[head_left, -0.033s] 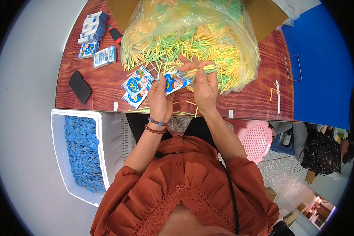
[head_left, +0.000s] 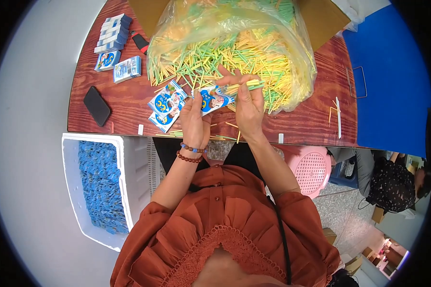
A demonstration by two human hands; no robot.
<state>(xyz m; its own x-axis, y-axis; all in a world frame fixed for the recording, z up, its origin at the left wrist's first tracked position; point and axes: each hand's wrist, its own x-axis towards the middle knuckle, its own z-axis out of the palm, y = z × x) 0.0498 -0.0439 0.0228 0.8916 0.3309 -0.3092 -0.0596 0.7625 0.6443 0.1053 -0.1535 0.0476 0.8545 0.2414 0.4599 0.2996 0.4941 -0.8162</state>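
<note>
My left hand (head_left: 193, 122) grips a small blue-and-white printed packet (head_left: 211, 99) between thumb and fingers. In my right hand (head_left: 249, 109) is a small bundle of thin yellow and green sticks (head_left: 250, 85), pinched by the thumb against the fingers. The bundle's left end meets the packet's right end; whether it sits inside cannot be told. Two similar packets (head_left: 167, 98) overlap on the table just left of my left hand. Beyond both hands a clear plastic bag (head_left: 307, 71) lies wide open, heaped with loose yellow, green and orange sticks (head_left: 225, 57).
At the far left are stacked packets (head_left: 114, 33), single packets (head_left: 127, 69), a red-and-black tool (head_left: 140, 43) and a black phone (head_left: 97, 106). A white foam box (head_left: 124, 191) of blue packets stands below the table's left edge. A pink stool (head_left: 312, 171) is at the right.
My right hand and its stick bundle have shifted very slightly left, toward the packet. The rest looks the same.
</note>
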